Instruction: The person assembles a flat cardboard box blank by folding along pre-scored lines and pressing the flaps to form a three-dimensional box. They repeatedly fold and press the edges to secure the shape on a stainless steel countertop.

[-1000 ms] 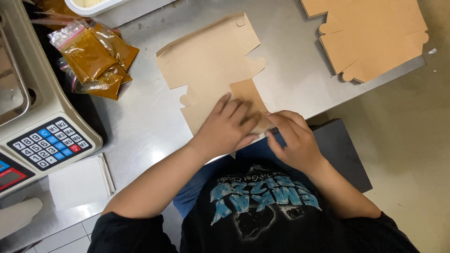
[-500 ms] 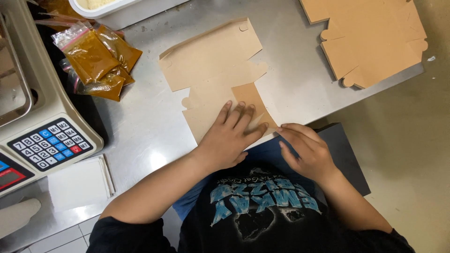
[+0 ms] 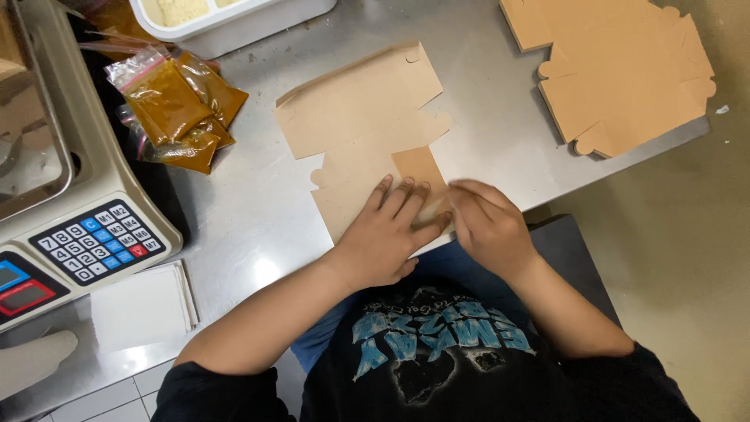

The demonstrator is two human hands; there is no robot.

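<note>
tan flat carton blank (image 3: 367, 129), amber spice bags (image 3: 176, 105), grey steel table (image 3: 484, 101)

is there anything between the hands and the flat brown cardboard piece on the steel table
Nothing visible. The left hand lies flat on the cardboard blank, and the right hand touches its near edge; the spice bags and the stack of blanks lie apart.

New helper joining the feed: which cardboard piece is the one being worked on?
On the steel table, find the flat tan box blank at the near edge. Unlike the stack of blanks at far right, it lies single, under the left hand and right hand.
</note>
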